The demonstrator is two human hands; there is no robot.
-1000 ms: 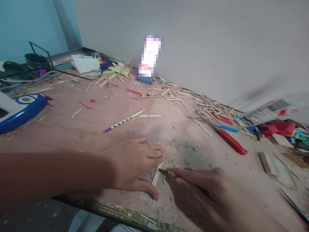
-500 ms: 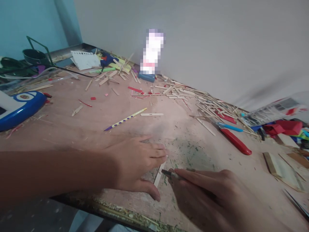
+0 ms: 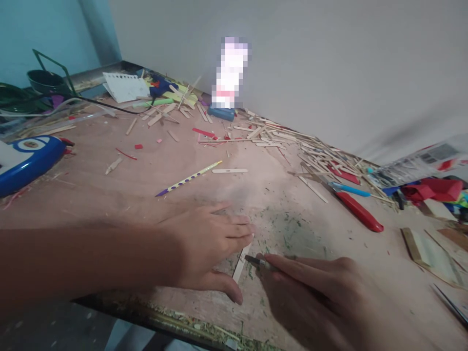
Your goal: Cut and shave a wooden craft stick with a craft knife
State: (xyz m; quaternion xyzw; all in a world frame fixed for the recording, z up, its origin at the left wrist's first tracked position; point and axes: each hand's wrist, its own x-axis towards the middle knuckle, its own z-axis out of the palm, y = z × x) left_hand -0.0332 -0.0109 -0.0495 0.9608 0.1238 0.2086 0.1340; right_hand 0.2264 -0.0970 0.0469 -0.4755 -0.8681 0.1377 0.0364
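Right hand [image 3: 321,287]: closed narrowly around a slim tool [image 3: 259,263], its dark tip at the right edge of a pale stick [image 3: 240,265].
Left hand [image 3: 204,243]: wide and flat, thumb spread from the fingers, which cover the stick's far end.
Stick: flat on the surface [image 3: 270,180], showing between left thumb and fingertips.
Done: faint marks near the tool tip; I'd judge this piece partway worked.
Left: I see no cut right through; the covered end I can't tell.
Flecks [image 3: 288,234]: dark green, strewn just beyond the right hand.
Past the right hand: a red-handled tool [image 3: 360,213], lying loose.
Past the left hand: a spotted pencil [image 3: 188,179], then a loose stick [image 3: 229,171], both untouched.
Farthest: a heap of sticks [image 3: 314,152] beyond the right hand, none being handled.
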